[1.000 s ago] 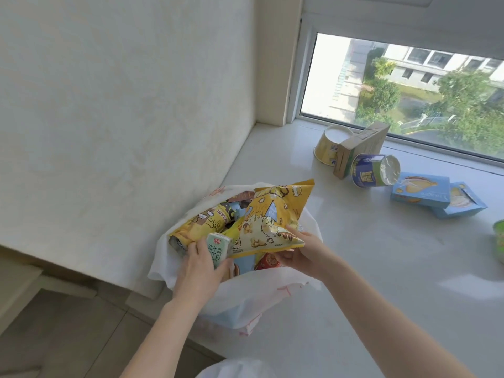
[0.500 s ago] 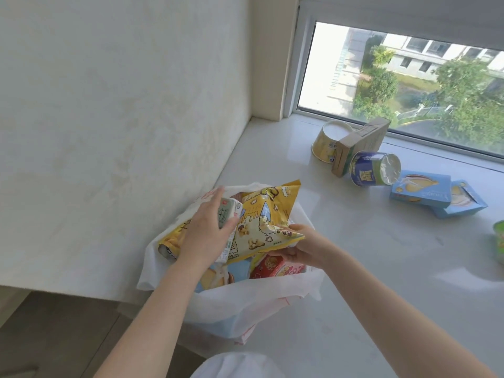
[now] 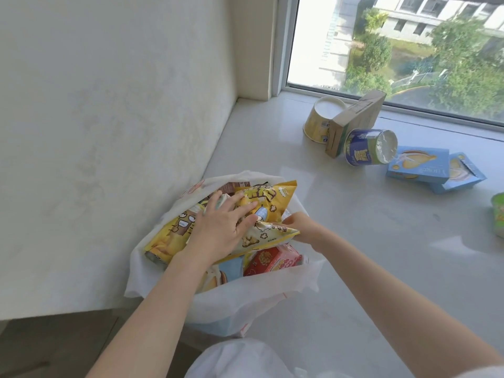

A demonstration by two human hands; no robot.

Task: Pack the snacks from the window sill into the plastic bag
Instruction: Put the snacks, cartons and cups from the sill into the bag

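The pale glossy stone window sill runs from the cream plaster wall on the left to the glass pane at the top right. At its near left corner, against the wall, stands the white plastic bag, mouth wide and already stuffed. On top of the load lies a yellow foil popcorn pouch, tilted, with a second yellow snack pouch printed with a cartoon face beneath it to the left. A red and pink cardboard snack box and a pale blue packet show at the bag's near edge.

The left hand lies flat on the popcorn pouch with fingers spread, its grip apart, pressing rather than clasping. The right hand pinches the pouch's right corner, grip clamped on it.

Farther along the sill, well apart from the bag, lie a yellow paper tub on its side, a tan cardboard box leaning against it, a blue cylindrical canister with a foil end, and two light blue flat boxes, one overlapping the other. A green cup is cut off at the right edge.
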